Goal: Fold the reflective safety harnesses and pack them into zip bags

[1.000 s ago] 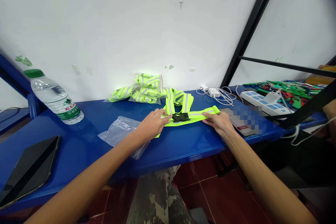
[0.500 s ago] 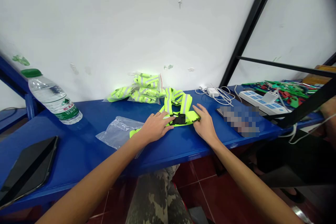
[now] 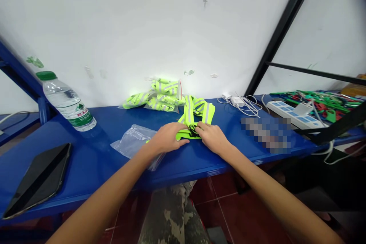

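Observation:
A neon yellow reflective safety vest with grey stripes lies folded on the blue table. My left hand and my right hand meet over its front band, both gripping the fabric. Their fingers nearly touch. A black plastic buckle shows only slightly between my fingers, and most of it is hidden. Just left of my left hand lies an empty-looking clear plastic bag. Behind the vest is a heap of similar vests in clear bags.
A water bottle lies at the table's left, near a black tablet. To the right are white cables with a charger, a pixelated object, a power strip, coloured tags and a black metal bar.
My hands have moved closer together, with the right hand shifting left. The vest's band is folded in more tightly, and the buckle is now mostly covered by my fingers.

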Demonstrator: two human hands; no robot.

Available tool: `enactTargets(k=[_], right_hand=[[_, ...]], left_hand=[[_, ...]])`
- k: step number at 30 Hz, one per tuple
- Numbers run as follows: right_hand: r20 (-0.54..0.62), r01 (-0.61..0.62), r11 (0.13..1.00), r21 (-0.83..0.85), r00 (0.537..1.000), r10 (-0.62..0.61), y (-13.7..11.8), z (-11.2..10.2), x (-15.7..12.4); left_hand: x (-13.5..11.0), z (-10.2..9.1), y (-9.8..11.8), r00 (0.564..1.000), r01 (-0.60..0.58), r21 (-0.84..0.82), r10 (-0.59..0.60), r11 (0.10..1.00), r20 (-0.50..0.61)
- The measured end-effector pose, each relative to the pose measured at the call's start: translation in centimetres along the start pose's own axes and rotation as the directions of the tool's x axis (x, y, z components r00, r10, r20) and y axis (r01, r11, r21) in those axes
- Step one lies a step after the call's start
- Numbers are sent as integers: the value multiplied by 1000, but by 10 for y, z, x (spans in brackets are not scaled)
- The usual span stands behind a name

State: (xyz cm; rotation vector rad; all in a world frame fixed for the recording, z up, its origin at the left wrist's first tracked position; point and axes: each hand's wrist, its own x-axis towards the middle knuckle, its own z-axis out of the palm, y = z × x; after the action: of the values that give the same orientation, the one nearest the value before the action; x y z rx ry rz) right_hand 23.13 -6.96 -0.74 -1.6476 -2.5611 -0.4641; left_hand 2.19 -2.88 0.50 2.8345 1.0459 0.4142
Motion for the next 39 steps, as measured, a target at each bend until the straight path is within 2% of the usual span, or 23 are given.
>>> enactTargets(k=[3,4,6,9,12,17,19,21,24,27,28,30,31,33,36,39], right_hand=[[37,8,999,35,999,-10,3,-6,-1],[34,10,998,60,999,-12,4,-8,-2],[14,15,993,113,1000,-17,5,-12,-3],[4,28,991,129,1000,-28,4,-14,-5],[6,14,995,96,1000,-14,1,-11,-6],[-2,0,997,80,1000,0,1,-4,-7],[-13,8,995,96,1000,-6,2,-2,-7],[-30,18,994,110,999,-14,5,0,-5],[-59,28,995,99,998,-23,8,2,-1],[-72,36,995,91,997,-29,8,3,2],[-74,39,995,94,997,-32,8,4,3],[-86,54,992,111,995,-45,7,6,3],[-96,65,990,127,994,-53,7,7,2],[-121,72,980,186,991,-49,8,9,-1],[-161,67,930,362,987,-9,14,8,-10],[-153,81,781,619,988,19,27,0,-20]], left_hand=[[-4,-19,-10,981,192,90,-195,977,26],[-5,-26,-13,960,264,131,-273,956,64],[-7,-42,-21,894,361,157,-389,919,223],[-9,-63,-31,796,401,133,-416,907,440],[-10,-72,-36,770,399,135,-411,907,489],[-10,-71,-44,780,368,101,-366,924,507],[-8,-71,-51,787,389,110,-392,915,476],[-4,-74,-59,819,459,43,-442,887,365],[4,-77,-61,844,536,-257,-517,804,142],[19,-68,-39,849,425,-490,-523,761,-76],[26,-62,-28,858,338,-538,-487,772,-160],[40,-43,-2,910,139,-622,-347,771,-226],[46,-32,9,906,93,-601,-317,794,-279],[54,-11,28,900,41,-459,-232,888,-368],[58,13,37,962,12,-256,-81,967,-262],[58,23,35,990,35,-68,-44,997,-134]])
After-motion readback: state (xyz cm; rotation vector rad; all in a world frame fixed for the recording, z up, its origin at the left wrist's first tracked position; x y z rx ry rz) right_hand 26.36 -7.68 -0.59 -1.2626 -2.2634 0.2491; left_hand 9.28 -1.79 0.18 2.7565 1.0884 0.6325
